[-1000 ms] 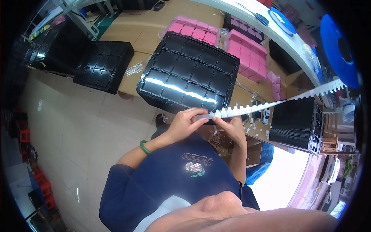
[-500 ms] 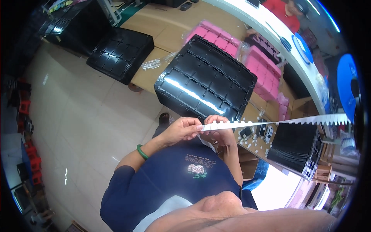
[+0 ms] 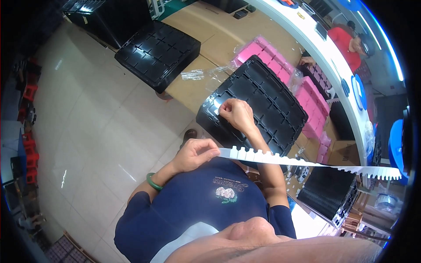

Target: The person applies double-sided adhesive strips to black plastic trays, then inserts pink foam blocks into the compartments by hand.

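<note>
My left hand [image 3: 196,154], below a green bangle, pinches the end of a long white strip [image 3: 272,158] with a row of small tabs along its upper edge. From there the strip runs taut to the right, passing over my right forearm, toward a blue reel [image 3: 396,147]. My right hand [image 3: 239,115] is closed at the near left corner of a black plastic tray [image 3: 274,103] with moulded compartments. A small white piece [image 3: 217,111] shows at its fingertips, against the tray. Whether it is a sticker I cannot tell.
Another black tray [image 3: 158,55] lies at the far left beside a dark stack. Pink trays [image 3: 310,103] stand behind my tray on the cardboard-covered table [image 3: 184,26]. A black stack [image 3: 326,190] is at the right. Beyond the white shelf [image 3: 335,65] works a person in red [image 3: 344,46].
My right hand has left the strip and reached forward to the tray's corner with a small white piece. My left hand stays on the strip's end, slightly lower. The whole view has shifted.
</note>
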The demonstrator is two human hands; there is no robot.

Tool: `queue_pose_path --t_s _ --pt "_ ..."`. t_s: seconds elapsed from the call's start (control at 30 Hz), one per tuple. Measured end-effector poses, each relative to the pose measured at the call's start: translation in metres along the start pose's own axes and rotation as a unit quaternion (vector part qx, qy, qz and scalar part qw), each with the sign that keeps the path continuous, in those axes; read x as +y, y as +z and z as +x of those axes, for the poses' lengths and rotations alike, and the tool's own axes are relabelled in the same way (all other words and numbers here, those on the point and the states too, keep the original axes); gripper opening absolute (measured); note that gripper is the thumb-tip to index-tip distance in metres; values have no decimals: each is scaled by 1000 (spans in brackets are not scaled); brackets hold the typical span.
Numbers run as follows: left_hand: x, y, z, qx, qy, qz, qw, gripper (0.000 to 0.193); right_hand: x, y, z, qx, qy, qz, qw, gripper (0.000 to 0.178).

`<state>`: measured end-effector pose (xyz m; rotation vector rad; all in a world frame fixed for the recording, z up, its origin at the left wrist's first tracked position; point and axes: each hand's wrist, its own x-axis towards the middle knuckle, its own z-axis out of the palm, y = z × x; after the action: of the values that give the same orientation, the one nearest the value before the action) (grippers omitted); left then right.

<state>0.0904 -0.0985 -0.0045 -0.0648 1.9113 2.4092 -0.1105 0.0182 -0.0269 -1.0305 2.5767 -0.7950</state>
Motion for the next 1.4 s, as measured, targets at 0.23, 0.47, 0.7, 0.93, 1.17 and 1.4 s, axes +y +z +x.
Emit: queue_pose_path --t_s 0.23,0.47,0.7,0.93,1.17,1.4 --pt "3 -19 15 -46 -11 -23 999 17 -4 -6 2 -40 54 41 997 19" --pt "10 -34 31 -99 -26 -2 995 18 -20 3 0 -3 74 -52 996 16" --pt "8 -41 42 -124 -42 -13 991 19 -17 -6 -19 -4 94 134 987 19" --pt "2 -35 53 -172 -45 -1 984 18 -20 21 -14 128 41 -11 991 10" --pt "3 -35 55 -184 -45 12 982 19 -14 4 -23 109 71 104 986 12" --pt "-2 -35 55 -128 -18 -26 991 17 11 -48 -126 120 161 284 937 6"
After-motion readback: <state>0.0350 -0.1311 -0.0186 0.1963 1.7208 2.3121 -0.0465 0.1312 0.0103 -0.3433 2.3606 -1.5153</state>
